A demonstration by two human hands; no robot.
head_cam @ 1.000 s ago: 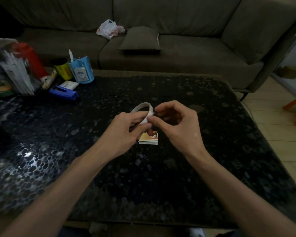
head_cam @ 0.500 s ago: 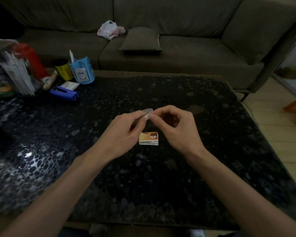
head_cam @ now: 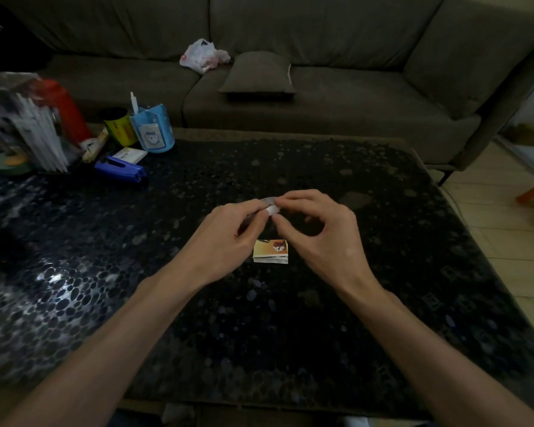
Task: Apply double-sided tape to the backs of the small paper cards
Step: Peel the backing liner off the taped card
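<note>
Table [head_cam: 383, 195]; both hands [head_cam: 225, 238] [head_cam: 327, 238] fingertip-to-fingertip on tape [head_cam: 270, 207]

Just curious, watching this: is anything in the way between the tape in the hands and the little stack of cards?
Nothing visible. Both the left hand and right hand pinch the tape; between it and the card stack only bare tabletop shows.

Nothing actually readable here tbh. The blue pen cup [head_cam: 153, 131] has a cartoon-face label, and the yellow can [head_cam: 121, 129] just left of it has print, all too blurry to make out.
</note>
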